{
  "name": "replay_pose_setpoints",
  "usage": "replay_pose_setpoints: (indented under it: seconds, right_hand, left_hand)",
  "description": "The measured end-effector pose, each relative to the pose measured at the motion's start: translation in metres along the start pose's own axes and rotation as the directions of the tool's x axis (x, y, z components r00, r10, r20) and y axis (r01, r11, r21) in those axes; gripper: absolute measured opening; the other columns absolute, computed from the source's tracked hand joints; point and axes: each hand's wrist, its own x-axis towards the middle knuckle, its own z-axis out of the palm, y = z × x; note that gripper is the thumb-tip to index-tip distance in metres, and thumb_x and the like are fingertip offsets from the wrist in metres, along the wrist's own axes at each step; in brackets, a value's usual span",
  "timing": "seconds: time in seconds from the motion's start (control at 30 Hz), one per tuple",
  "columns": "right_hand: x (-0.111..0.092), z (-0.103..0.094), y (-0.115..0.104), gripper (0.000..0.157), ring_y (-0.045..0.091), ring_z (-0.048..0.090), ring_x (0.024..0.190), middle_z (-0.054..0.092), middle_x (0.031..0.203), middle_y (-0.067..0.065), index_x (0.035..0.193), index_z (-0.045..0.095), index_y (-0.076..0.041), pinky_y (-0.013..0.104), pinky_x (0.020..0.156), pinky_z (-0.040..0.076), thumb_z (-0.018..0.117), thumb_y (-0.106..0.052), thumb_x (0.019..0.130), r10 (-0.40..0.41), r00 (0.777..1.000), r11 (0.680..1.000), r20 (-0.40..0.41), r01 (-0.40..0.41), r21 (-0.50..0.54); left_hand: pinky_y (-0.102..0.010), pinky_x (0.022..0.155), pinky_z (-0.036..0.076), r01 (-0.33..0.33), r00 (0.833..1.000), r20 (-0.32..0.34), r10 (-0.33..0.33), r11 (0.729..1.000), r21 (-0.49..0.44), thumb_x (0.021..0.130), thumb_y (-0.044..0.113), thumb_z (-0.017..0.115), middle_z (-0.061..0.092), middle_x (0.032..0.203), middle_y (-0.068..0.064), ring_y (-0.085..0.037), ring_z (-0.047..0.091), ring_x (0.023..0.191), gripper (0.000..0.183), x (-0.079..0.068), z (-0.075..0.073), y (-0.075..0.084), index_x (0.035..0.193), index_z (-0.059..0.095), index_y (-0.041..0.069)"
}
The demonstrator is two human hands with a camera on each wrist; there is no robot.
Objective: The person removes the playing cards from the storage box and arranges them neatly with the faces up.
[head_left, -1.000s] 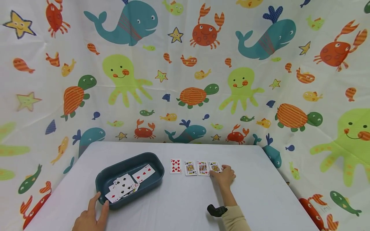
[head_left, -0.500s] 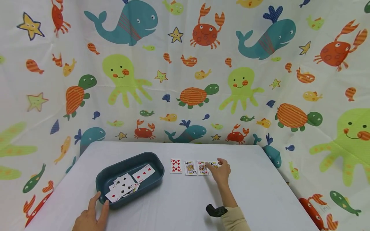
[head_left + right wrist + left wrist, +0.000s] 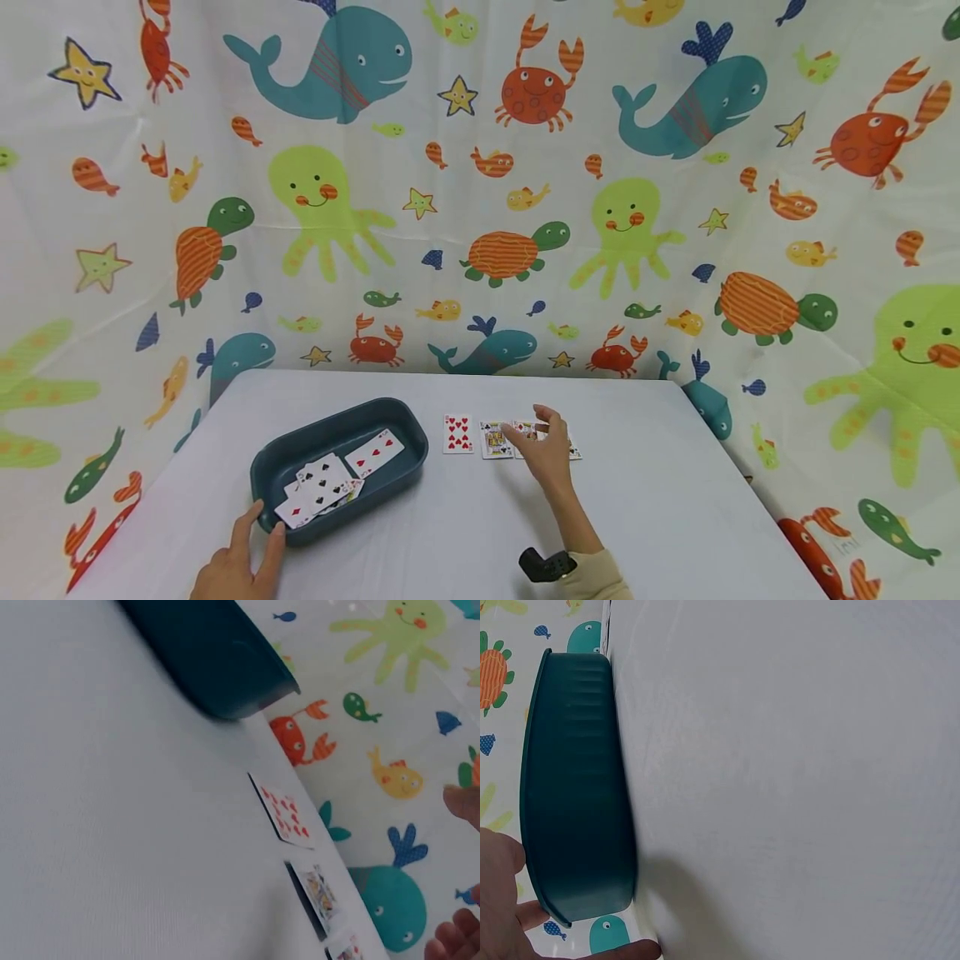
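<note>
My left hand (image 3: 238, 560) touches the near left corner of a dark teal tray (image 3: 270, 454), its index finger and thumb on either side of that corner. Inside the tray lie several loose playing cards (image 3: 322, 483), partly overlapping. To its right is a row of cards: a hearts card (image 3: 458, 434), a face card (image 3: 496, 440), another face card (image 3: 525, 430) and one at the right end (image 3: 575, 454). Over the third card hovers my right hand (image 3: 547, 454), thumb and fingers apart, holding nothing visible. It partly hides the last two cards.
A white-covered table (image 3: 675, 517) carries the tray and the row. Behind it hangs a curtain (image 3: 450, 208) printed with sea animals. A black strapped device (image 3: 546, 566) sits on my right wrist.
My right hand has moved left from the row's right end toward the second and third cards, uncovering part of the end card. The left hand and tray have stayed in place.
</note>
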Motion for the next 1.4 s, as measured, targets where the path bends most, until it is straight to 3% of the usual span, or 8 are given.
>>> replay_pose_setpoints:
  seconds: [0.17, 0.6, 0.73, 1.03, 1.27, 1.4]
  right_hand:
    - [-0.007, 0.010, -0.008, 0.079, 0.034, 0.052, 0.125, 0.053, 0.142, 0.016, 0.142, 0.051, -0.004, 0.052, 0.102, 0.047, 0.087, -0.038, 0.081, -0.090, 0.994, 0.996, 0.061, 0.089, 0.023]
    - [-0.021, 0.035, -0.037, 0.085, 0.036, 0.048, 0.136, 0.047, 0.151, 0.015, 0.150, 0.046, -0.009, 0.057, 0.107, 0.044, 0.086, -0.041, 0.082, -0.136, 0.973, 0.990, 0.185, 0.126, 0.065]
    - [-0.026, 0.045, -0.045, 0.086, 0.035, 0.049, 0.136, 0.046, 0.152, 0.014, 0.152, 0.045, -0.014, 0.057, 0.107, 0.045, 0.086, -0.044, 0.082, -0.152, 0.961, 0.988, 0.233, 0.141, 0.063]
    - [-0.045, 0.071, -0.055, 0.092, 0.036, 0.047, 0.136, 0.045, 0.152, 0.012, 0.153, 0.041, -0.013, 0.058, 0.104, 0.047, 0.086, -0.047, 0.080, -0.230, 0.901, 0.973, 0.368, 0.226, 0.053]
    - [-0.058, 0.087, -0.065, 0.092, 0.032, 0.046, 0.138, 0.046, 0.152, 0.005, 0.153, 0.042, -0.018, 0.053, 0.108, 0.045, 0.087, -0.047, 0.078, -0.252, 0.855, 0.967, 0.453, 0.246, 0.074]
    - [-0.064, 0.097, -0.069, 0.093, 0.032, 0.049, 0.136, 0.046, 0.150, 0.006, 0.153, 0.042, -0.015, 0.052, 0.107, 0.046, 0.087, -0.046, 0.079, -0.272, 0.824, 0.960, 0.497, 0.270, 0.079]
  left_hand:
    - [-0.063, 0.080, 0.054, 0.008, 1.000, 0.008, -0.008, 1.000, -0.001, 0.105, 0.049, 0.042, 0.059, 0.088, -0.034, -0.041, 0.061, 0.075, 0.063, 0.000, 0.001, 0.000, 0.144, 0.028, 0.000]
    - [-0.065, 0.082, 0.053, 0.038, 0.999, -0.013, -0.038, 0.999, 0.008, 0.103, 0.063, 0.040, 0.059, 0.092, -0.035, -0.044, 0.062, 0.079, 0.075, 0.001, 0.005, -0.001, 0.147, 0.029, 0.003]
    - [-0.066, 0.082, 0.053, 0.047, 0.999, -0.005, -0.047, 0.999, 0.010, 0.103, 0.061, 0.042, 0.059, 0.093, -0.035, -0.043, 0.061, 0.079, 0.073, 0.000, 0.004, 0.001, 0.147, 0.029, 0.004]
    - [-0.066, 0.085, 0.053, 0.056, 0.998, -0.014, -0.056, 0.998, -0.003, 0.104, 0.056, 0.045, 0.059, 0.092, -0.034, -0.041, 0.060, 0.078, 0.070, -0.001, 0.006, 0.002, 0.147, 0.029, 0.004]
    - [-0.065, 0.081, 0.053, 0.039, 0.999, -0.033, -0.038, 0.999, 0.006, 0.105, 0.054, 0.044, 0.060, 0.091, -0.034, -0.044, 0.062, 0.079, 0.066, 0.000, 0.004, 0.002, 0.147, 0.030, 0.005]
    - [-0.065, 0.081, 0.053, 0.040, 0.999, -0.026, -0.039, 0.999, 0.008, 0.105, 0.052, 0.045, 0.060, 0.091, -0.034, -0.044, 0.062, 0.079, 0.065, 0.000, 0.004, 0.002, 0.147, 0.030, 0.005]
